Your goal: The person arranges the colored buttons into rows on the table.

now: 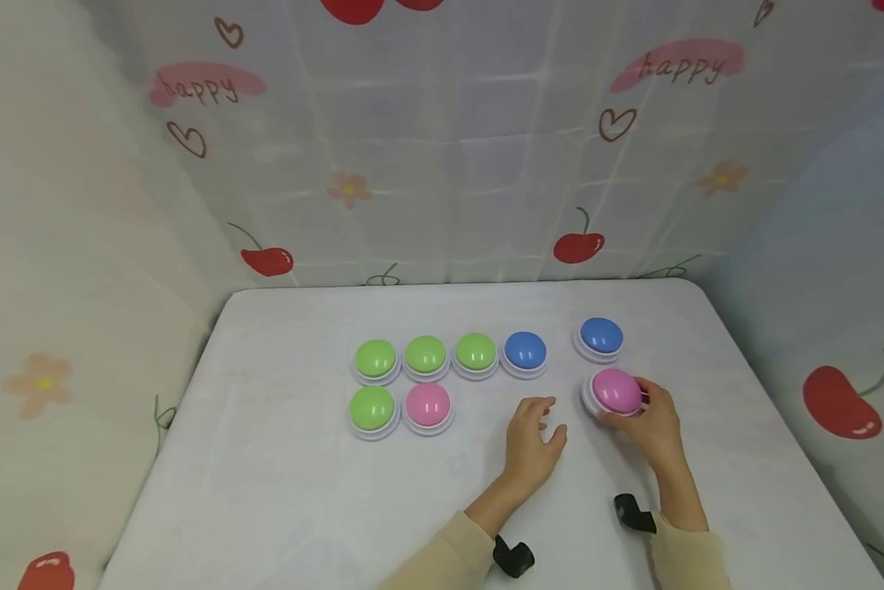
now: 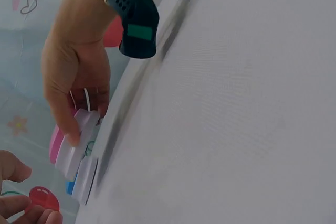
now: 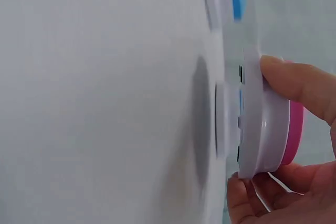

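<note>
My right hand (image 1: 659, 426) grips a pink push button (image 1: 617, 390) with a round white base, thumb and fingers on opposite sides of the rim. In the right wrist view its base (image 3: 252, 119) is lifted off the table, with a shadow beneath. Just beyond it stands a blue button (image 1: 601, 336). My left hand (image 1: 532, 447) hovers between this button and the others, fingers loosely bent and holding nothing. Closest to that hand are another blue button (image 1: 526, 351) at the end of the back row and a second pink button (image 1: 428, 404) in the front row.
Three green buttons (image 1: 425, 354) continue the back row leftward, side by side. One more green button (image 1: 371, 408) sits left of the front pink one. The white table (image 1: 279, 492) is bordered by printed curtains (image 1: 449, 164) at the back and sides. Each wrist carries a black device (image 1: 514, 557).
</note>
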Demonstrator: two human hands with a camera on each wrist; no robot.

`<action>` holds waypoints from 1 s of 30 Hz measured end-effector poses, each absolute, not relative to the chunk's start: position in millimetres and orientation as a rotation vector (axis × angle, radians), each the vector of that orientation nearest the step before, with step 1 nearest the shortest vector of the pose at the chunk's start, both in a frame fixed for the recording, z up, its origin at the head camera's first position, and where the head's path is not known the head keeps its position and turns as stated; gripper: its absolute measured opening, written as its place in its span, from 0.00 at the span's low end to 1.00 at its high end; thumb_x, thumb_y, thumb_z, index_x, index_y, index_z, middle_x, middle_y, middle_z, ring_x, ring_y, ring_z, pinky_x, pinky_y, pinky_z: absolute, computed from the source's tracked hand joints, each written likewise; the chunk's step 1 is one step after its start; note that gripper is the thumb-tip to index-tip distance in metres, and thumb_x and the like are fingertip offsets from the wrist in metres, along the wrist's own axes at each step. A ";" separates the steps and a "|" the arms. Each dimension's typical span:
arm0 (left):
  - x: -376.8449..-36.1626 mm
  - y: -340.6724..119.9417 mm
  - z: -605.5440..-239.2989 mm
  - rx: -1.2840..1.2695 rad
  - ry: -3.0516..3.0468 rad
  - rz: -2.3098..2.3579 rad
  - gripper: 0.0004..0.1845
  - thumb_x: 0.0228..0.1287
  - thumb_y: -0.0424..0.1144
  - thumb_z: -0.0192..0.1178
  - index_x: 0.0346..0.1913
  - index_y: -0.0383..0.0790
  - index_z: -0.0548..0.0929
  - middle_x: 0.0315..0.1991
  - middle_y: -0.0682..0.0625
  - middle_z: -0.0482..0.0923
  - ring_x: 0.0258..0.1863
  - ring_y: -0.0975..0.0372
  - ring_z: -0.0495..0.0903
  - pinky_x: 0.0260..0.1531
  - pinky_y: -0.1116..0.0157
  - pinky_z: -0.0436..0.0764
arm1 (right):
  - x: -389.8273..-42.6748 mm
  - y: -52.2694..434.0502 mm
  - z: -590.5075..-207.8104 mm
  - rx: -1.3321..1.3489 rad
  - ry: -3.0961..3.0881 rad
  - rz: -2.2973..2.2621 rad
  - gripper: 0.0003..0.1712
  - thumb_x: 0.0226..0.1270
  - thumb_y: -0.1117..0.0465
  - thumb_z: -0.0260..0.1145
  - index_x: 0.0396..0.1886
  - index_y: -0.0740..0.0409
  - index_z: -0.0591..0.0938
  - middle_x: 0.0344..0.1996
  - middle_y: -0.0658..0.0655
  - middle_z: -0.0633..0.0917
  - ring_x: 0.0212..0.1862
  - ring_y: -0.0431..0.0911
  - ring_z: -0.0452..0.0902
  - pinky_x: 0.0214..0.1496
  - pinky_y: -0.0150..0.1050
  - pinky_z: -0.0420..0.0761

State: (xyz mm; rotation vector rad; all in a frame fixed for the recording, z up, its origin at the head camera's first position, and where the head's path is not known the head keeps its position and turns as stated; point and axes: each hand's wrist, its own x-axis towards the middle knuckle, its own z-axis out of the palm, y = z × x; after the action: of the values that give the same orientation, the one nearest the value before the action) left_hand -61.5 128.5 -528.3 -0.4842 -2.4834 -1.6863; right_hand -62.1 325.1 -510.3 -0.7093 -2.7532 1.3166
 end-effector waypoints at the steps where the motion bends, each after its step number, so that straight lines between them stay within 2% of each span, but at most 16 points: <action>1: -63.2 126.2 -527.7 -0.472 -2.477 -1.675 0.20 0.57 0.30 0.65 0.53 0.29 0.80 0.47 0.43 0.79 0.46 0.56 0.80 0.44 0.72 0.82 | -59.5 315.5 -508.9 -0.671 -2.759 1.331 0.55 0.51 0.60 0.77 0.73 0.70 0.56 0.66 0.74 0.64 0.66 0.66 0.63 0.67 0.61 0.69; 5: -68.2 114.9 -526.3 -0.463 -2.465 -1.612 0.20 0.56 0.31 0.65 0.54 0.29 0.81 0.49 0.43 0.79 0.46 0.55 0.80 0.46 0.69 0.82 | -52.6 283.7 -503.4 -0.514 -2.767 1.380 0.53 0.49 0.62 0.78 0.71 0.69 0.60 0.66 0.72 0.66 0.66 0.64 0.63 0.67 0.60 0.69; 12: -68.6 87.7 -523.9 -0.494 -2.546 -1.486 0.24 0.59 0.34 0.65 0.59 0.32 0.79 0.57 0.44 0.76 0.59 0.55 0.75 0.60 0.59 0.77 | -54.5 247.0 -503.0 -0.254 -2.768 1.398 0.49 0.45 0.64 0.80 0.67 0.69 0.65 0.61 0.69 0.70 0.61 0.61 0.68 0.64 0.59 0.73; 18: -65.8 66.9 -527.1 -0.467 -2.585 -1.413 0.25 0.58 0.35 0.67 0.60 0.32 0.78 0.58 0.45 0.76 0.59 0.55 0.74 0.59 0.59 0.77 | -62.3 225.6 -509.1 -0.105 -2.779 1.337 0.48 0.41 0.67 0.81 0.64 0.71 0.68 0.57 0.68 0.74 0.58 0.60 0.72 0.60 0.57 0.77; 30: -63.4 40.3 -537.3 -0.303 -2.499 -1.323 0.28 0.48 0.29 0.72 0.56 0.27 0.80 0.53 0.39 0.80 0.55 0.49 0.78 0.59 0.54 0.76 | -79.3 194.8 -518.3 0.049 -2.778 1.357 0.51 0.35 0.62 0.85 0.63 0.67 0.71 0.55 0.66 0.76 0.56 0.57 0.74 0.59 0.55 0.78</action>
State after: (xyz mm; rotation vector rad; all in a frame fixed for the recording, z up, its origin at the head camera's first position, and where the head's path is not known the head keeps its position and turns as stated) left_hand -63.4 40.3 -537.3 -0.3031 -2.4988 -1.3232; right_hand -79.3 194.8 -518.3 0.0488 -2.7777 1.3571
